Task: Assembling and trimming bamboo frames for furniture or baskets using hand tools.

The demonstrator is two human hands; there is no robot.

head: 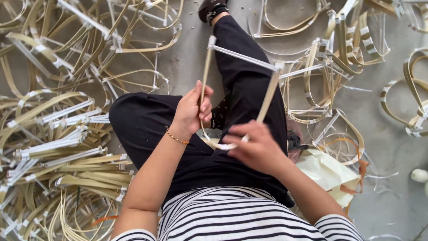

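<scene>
I sit on the floor holding a bent bamboo strip frame (267, 96) with a white bar across its top, over my lap in black trousers. My left hand (191, 111) is closed around the frame's left leg, a thin gold bracelet on the wrist. My right hand (256, 147) pinches the curved bottom of the frame, where white tape (227, 146) wraps the strip. The frame stands roughly upright between my knees.
A big heap of similar bamboo frames (58, 134) lies on the concrete floor at my left. More frames (339, 49) are scattered at the upper right. Crumpled cream paper (327, 172) lies by my right knee, and a white lump (419, 175) at the right edge.
</scene>
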